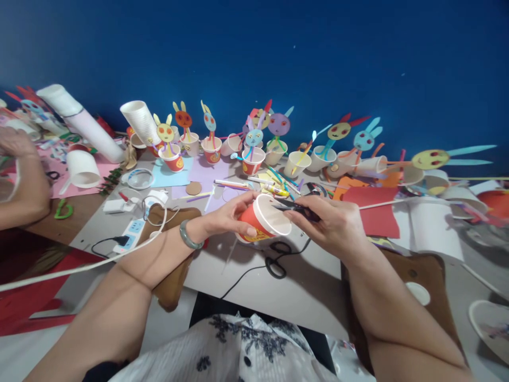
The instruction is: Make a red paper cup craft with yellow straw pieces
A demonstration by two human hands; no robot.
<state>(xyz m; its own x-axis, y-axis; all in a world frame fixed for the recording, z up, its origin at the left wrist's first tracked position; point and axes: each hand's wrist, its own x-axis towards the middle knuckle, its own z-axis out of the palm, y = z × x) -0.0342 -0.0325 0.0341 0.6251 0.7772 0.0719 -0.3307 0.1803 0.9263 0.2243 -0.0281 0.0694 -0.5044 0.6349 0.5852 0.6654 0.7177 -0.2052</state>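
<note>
My left hand point(226, 216) is closed around a red paper cup point(260, 227) with yellow print. The cup is tilted so its white mouth faces right. My right hand point(328, 223) grips black scissors point(298, 209), their blades pointing left at the cup's rim. How far the blades reach into the cup I cannot make out. Below the cup, another pair of black-handled scissors point(277, 261) lies on the table beside a black cable point(246, 275).
Paper cups with rabbit-head figures point(253, 139) line the blue wall. Markers point(274, 187), coloured paper point(371, 212) and a power strip point(133, 228) lie around. A white cord point(99, 268) crosses my left forearm. Another person's arm point(19, 180) is at the left.
</note>
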